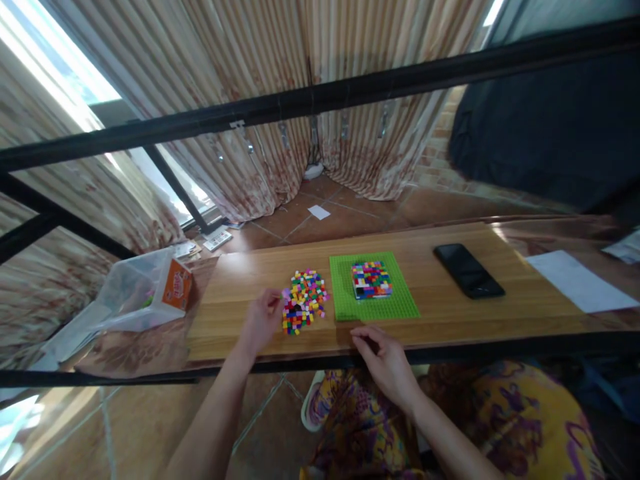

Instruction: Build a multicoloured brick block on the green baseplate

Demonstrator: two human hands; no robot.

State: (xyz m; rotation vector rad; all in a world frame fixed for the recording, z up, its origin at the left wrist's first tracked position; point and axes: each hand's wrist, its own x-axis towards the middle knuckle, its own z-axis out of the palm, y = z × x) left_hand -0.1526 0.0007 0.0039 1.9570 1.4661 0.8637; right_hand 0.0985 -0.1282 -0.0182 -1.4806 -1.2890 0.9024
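Observation:
A loose pile of small coloured toy bricks (306, 298) lies on the wooden board. My left hand (263, 321) is at the pile's left edge, thumb and fingertips drawn together; whether a brick is between them is too small to tell. To the right of the pile is a green baseplate (345, 303), and on it stands a block built of multicoloured bricks (371, 279). My right hand (383, 357) is just in front of the baseplate's near edge, apart from the block. Its thumb and fingers are closed in a pinch, and anything held there cannot be made out.
A black phone (467, 270) lies right of the baseplate on the wooden board (250, 267). Beyond it is a white sheet of paper (583, 280). At the left stands a clear plastic box (143, 287) with an orange label. A dark rail (320, 360) runs along the near edge.

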